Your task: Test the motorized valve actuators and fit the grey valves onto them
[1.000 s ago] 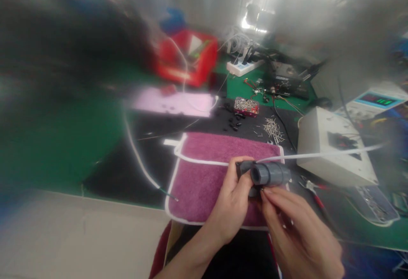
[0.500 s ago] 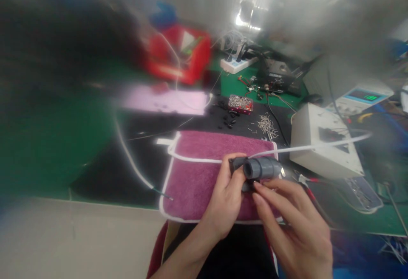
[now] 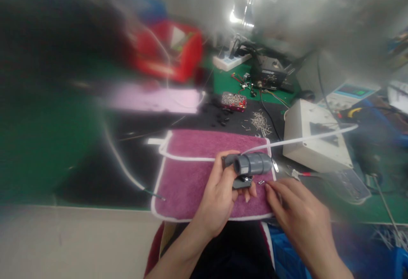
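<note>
Gripped gray pipe fitting (image 3: 255,164) in left hand (image 3: 219,196), above purple towel (image 3: 185,185). Pinched small metal piece (image 3: 261,182), probably screw, in right hand (image 3: 301,209) fingertips, apart from fitting. Had white cable (image 3: 306,140) already behind fitting; left metal piece outside it, loose metal pile (image 3: 261,123) beyond towel.

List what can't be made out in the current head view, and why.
Head view, now:
- Left hand: some fingers hidden behind the grey part.
- Metal bit by the right hand: too small to tell whether it's pinched or lying on the cloth.
- Red bin: contents blurred.
- Display: digits too small and blurred.
- Right forearm: cut off by the bottom edge.
</note>
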Tool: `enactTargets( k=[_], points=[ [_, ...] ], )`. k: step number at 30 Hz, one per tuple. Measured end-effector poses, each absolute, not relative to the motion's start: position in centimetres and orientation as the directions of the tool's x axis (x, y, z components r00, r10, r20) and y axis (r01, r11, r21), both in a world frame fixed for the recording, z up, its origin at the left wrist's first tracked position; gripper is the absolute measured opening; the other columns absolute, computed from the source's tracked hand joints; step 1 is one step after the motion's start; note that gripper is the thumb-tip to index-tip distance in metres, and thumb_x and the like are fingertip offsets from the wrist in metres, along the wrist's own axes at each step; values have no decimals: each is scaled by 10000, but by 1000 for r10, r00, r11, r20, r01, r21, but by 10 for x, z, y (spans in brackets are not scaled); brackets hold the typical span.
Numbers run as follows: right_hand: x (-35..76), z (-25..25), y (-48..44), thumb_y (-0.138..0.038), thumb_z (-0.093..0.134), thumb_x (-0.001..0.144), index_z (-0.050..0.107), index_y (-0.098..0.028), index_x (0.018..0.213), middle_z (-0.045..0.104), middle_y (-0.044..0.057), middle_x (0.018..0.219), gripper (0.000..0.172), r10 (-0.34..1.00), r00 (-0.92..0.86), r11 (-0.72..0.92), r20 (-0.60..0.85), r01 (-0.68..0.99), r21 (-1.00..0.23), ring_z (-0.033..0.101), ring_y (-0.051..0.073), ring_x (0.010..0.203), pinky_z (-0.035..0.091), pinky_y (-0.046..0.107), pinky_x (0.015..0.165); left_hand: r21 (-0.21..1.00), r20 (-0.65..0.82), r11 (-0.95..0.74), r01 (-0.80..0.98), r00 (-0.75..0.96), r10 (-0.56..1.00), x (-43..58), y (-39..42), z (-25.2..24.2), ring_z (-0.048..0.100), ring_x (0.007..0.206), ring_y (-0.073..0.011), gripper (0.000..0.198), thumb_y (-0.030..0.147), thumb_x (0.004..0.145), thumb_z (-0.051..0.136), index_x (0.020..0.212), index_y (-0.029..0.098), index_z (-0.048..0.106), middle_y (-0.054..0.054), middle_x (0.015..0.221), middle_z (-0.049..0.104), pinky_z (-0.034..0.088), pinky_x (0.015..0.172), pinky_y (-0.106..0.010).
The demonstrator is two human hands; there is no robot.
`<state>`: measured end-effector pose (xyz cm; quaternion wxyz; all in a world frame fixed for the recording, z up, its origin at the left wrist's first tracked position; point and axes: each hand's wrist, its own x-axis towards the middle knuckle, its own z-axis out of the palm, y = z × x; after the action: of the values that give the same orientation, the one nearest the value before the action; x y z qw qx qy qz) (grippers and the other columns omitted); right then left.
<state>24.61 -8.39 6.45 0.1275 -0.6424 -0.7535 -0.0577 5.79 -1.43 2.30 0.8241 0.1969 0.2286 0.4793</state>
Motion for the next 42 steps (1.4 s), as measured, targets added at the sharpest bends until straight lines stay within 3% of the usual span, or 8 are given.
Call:
enactTargets(
  k=[4,13,20,26,30,34,39,42],
  points=[
    [254,66,-83,-376,593,1127,707,-251,1135,659,-33,1073,169,966,-123,160,228,975,-151,634,121,855,456,254,744,530,-192,474,-703,445,874,58,-14,23,669,695,-174,336,440,1084,505,1300,204,401,-78,921,685,461,623,-265],
    [184,91,-71,-241,647,1098,733,-238,1066,675,-18,1022,92,963,164,59,216,651,-756,677,85,909,521,142,791,555,-224,478,-681,431,874,60,-16,20,624,769,-135,290,399,1093,507,1320,232,439,-62,1015,670,481,646,-269],
    [173,80,-67,-209,654,1080,736,-202,1014,663,-9,955,105,942,182,84,282,685,-724,648,79,842,503,153,775,581,-208,459,-673,422,882,58,-16,18,599,792,-108,295,375,1084,532,1326,228,448,-71,1155,630,482,631,-259],
    [174,81,-63,-302,684,1060,694,-165,892,669,22,851,217,968,228,-38,102,536,-843,664,107,754,530,142,674,643,-210,422,-639,383,900,59,-18,16,613,758,-103,302,377,1075,543,1329,235,459,-58,1145,628,523,641,-269],
    [179,79,-64,-351,760,1024,599,-191,1130,679,23,842,251,963,267,-117,-30,319,-940,687,144,709,572,189,641,635,-187,422,-647,401,897,58,-18,17,615,750,-100,263,362,1085,522,1313,242,474,-48,1122,630,513,626,-256],
    [192,92,-65,-328,820,978,517,-271,1435,664,89,1208,552,969,223,-10,106,464,-886,719,193,992,569,171,634,593,-171,473,-651,473,864,55,-16,21,622,745,-105,267,377,1093,511,1309,229,457,-49,1037,641,504,634,-242],
    [199,105,-60,-295,722,1047,663,-274,1297,622,67,1288,258,973,119,83,198,620,-780,661,184,1175,552,116,674,498,-60,536,-682,590,805,47,-15,21,655,757,-159,367,329,1038,533,1361,220,399,-56,995,645,500,658,-271],
    [199,110,-58,-277,751,1020,659,-266,1257,628,57,1274,255,977,105,84,188,618,-782,685,178,1118,563,126,667,604,-63,515,-608,608,791,42,-17,22,645,821,-144,553,263,944,715,1395,239,395,-50,1052,629,502,706,-251]
  ],
)
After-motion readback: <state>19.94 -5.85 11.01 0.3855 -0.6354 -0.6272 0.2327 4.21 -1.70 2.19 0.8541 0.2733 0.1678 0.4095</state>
